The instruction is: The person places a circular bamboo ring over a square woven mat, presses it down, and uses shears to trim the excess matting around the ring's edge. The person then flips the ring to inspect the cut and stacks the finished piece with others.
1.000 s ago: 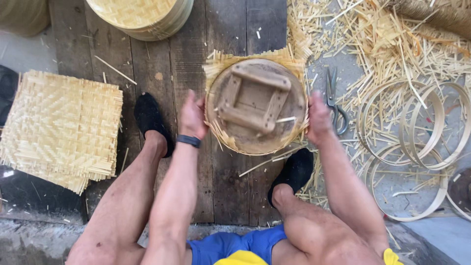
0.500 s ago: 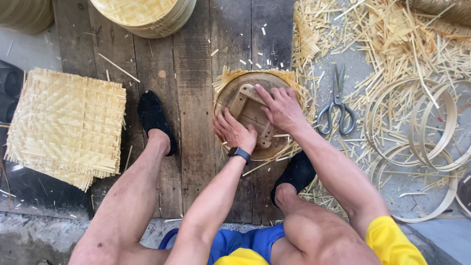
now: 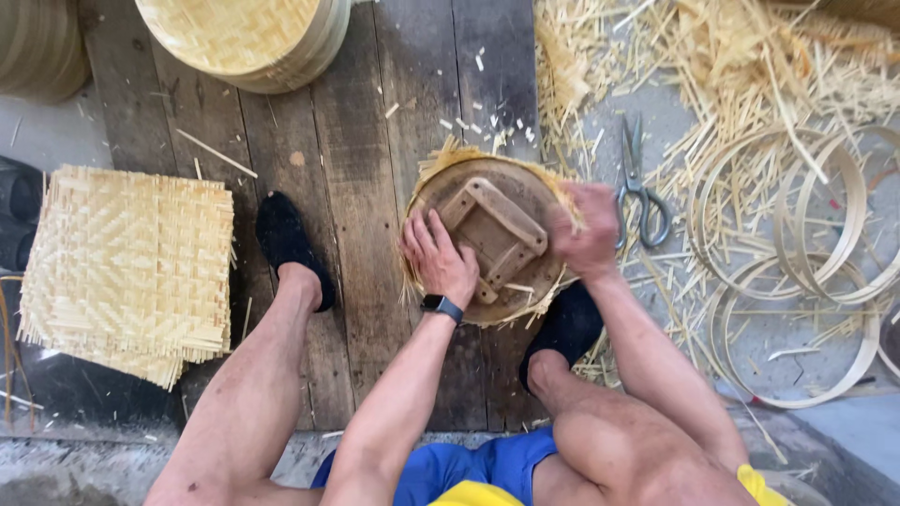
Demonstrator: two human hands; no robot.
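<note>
Basket-weaving workshop: bamboo hoops (image 3: 797, 272), woven mats (image 3: 127, 267), scraps.

Left hand (image 3: 439, 260) pressed flat on round wooden mould (image 3: 492, 239), fingers spread beside its raised handle block. Right hand (image 3: 586, 230) closed on mould's right rim, over frayed bamboo mat (image 3: 441, 164) edge sticking out beneath. Scissors (image 3: 640, 187) just right of mould, among bamboo scraps (image 3: 750, 66). Bamboo hoops (image 3: 797, 262) farther right. Stack of woven mats (image 3: 127, 267) at left on plank floor (image 3: 366, 141). Round trays (image 3: 244, 37) at top.

I see scissors (image 3: 640, 187) among bamboo hoops (image 3: 797, 272) and scraps, stacked woven mats (image 3: 127, 267), and finished trays (image 3: 248, 37).
</note>
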